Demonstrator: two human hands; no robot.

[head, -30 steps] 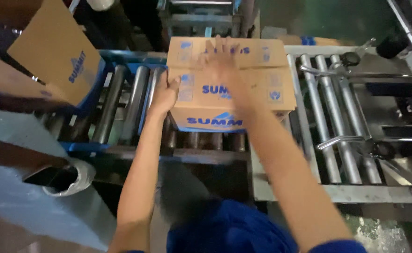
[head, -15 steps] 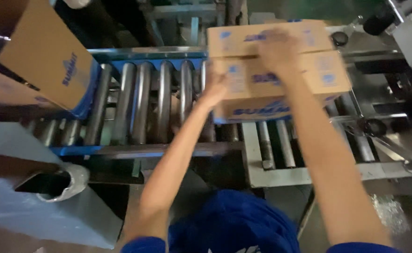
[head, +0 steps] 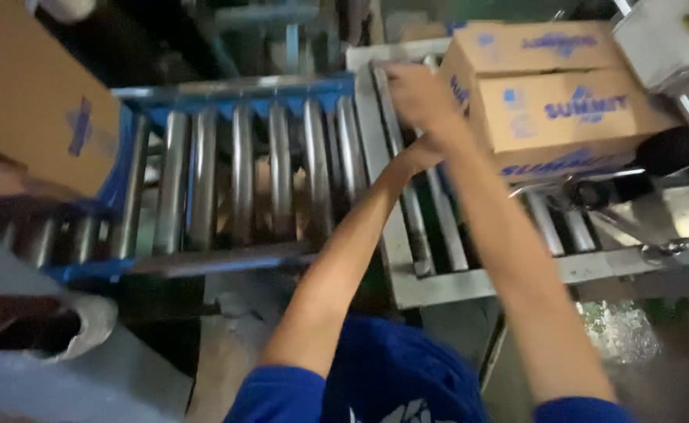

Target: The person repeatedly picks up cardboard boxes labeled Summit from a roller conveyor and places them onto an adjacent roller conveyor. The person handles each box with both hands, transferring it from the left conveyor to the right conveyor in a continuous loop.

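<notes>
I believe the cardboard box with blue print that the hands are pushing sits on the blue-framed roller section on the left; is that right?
Not quite. The head view shows the cardboard box on the grey metal-framed roller section to the right, not the blue-framed rollers, which carry nothing where they show. The right hand is at the box's left end; the left hand is hidden behind that arm.

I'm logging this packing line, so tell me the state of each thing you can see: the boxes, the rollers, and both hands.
Printed cardboard box: closed, flaps down, sitting on the grey roller conveyor.
Grey roller conveyor: carries that one box; near rollers bare.
Blue-framed roller conveyor: nothing on its rollers.
Second cardboard box: tilted at the left edge, partly out of view.
Right hand: fingers spread, against the printed box's left end.
Left hand: mostly hidden behind the right arm.
</notes>
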